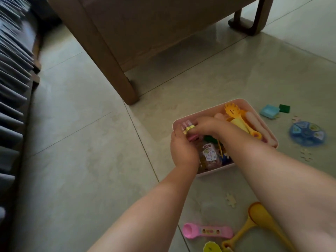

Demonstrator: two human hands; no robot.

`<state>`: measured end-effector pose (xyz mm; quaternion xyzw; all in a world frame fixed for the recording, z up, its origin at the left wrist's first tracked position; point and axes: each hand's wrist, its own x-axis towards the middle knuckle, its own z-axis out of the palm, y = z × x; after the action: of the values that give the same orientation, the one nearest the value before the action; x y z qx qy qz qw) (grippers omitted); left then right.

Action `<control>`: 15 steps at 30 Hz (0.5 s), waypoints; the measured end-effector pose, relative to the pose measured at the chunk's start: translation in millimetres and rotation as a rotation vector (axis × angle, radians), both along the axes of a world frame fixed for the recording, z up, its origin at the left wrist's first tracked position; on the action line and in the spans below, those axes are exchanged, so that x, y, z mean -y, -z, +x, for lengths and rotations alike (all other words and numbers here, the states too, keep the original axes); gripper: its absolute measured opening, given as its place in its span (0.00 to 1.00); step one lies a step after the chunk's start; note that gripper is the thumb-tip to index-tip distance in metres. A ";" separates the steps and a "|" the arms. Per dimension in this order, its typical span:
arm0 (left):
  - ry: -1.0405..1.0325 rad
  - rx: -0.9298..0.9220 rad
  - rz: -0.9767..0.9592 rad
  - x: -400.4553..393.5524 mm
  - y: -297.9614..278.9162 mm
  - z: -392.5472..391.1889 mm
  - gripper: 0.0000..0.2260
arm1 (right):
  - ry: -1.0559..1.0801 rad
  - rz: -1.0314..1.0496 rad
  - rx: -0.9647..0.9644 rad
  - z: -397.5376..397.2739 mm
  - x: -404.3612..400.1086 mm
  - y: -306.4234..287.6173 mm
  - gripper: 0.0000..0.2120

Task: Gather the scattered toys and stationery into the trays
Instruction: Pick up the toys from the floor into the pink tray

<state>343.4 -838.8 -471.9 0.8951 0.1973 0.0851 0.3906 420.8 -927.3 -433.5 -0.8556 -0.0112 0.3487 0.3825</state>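
Observation:
A pink tray (209, 110) lies on the floor, filled with toys such as an orange toy fork (234, 113) and a stickered clear packet (209, 155). Both hands meet over its left end. My right hand (205, 127) pinches a small yellow and pink toy piece (189, 129) just above the tray. My left hand (182, 151) curls beside it, fingers touching the same piece from below. Loose on the floor are a pink toy spoon (207, 231), an orange ladle (258, 215), a yellow piece (211, 248), a blue disc (307, 133), a light blue box (269, 111) and a green block (284, 108).
A wooden chair leg (125, 88) stands just left of and behind the tray, with another leg (247, 24) far back. Puzzle pieces (231, 200) lie scattered on the tiled floor. A dark slatted furniture edge (14, 88) runs along the left.

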 end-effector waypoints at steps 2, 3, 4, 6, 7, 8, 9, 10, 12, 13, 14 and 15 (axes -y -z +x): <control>0.002 0.006 0.008 2.0 -0.9 2.0 0.18 | 0.044 0.110 -0.055 -2.8 3.7 -4.8 0.09; -0.009 0.002 0.007 4.1 -1.1 3.6 0.18 | 0.084 0.191 -0.076 -3.6 5.4 -6.0 0.09; -0.019 0.009 -0.018 5.4 0.2 5.7 0.18 | 0.131 0.304 -0.100 -5.5 6.5 -7.0 0.11; -0.053 0.027 -0.095 7.6 -3.2 9.3 0.18 | 0.232 0.493 -0.095 -8.1 7.6 -4.7 0.19; -0.076 0.026 -0.185 10.8 -8.1 10.8 0.16 | 0.260 0.515 -0.050 -8.6 8.9 -2.8 0.23; -0.129 0.007 -0.341 13.0 -10.2 14.0 0.15 | 0.270 0.506 0.005 -10.0 8.6 -2.1 0.26; -0.234 -0.027 -0.593 14.1 -15.5 17.5 0.13 | 0.259 0.481 0.065 -11.8 8.8 -1.0 0.28; -0.328 -0.087 -0.906 13.9 -23.7 20.1 0.11 | 0.247 0.457 0.107 -14.1 9.8 -1.1 0.29; -0.377 -0.138 -1.286 9.1 -29.0 26.2 0.17 | 0.237 0.424 0.137 -15.7 14.5 -1.1 0.29; -0.348 -0.134 -1.301 6.1 -29.9 28.7 0.20 | 0.205 0.386 0.155 -17.2 15.8 -1.7 0.28; -0.303 -0.135 -1.260 3.0 -27.9 33.0 0.20 | 0.169 0.335 0.176 -20.1 17.2 -5.1 0.28; -0.267 -0.141 -1.198 -0.1 -25.5 37.0 0.19 | 0.116 0.265 0.205 -19.5 17.4 -3.8 0.29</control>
<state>380.5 -838.7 -446.4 0.4911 0.3466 -0.0516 0.7975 401.3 -944.8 -429.7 -0.8280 -0.0468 0.2322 0.5082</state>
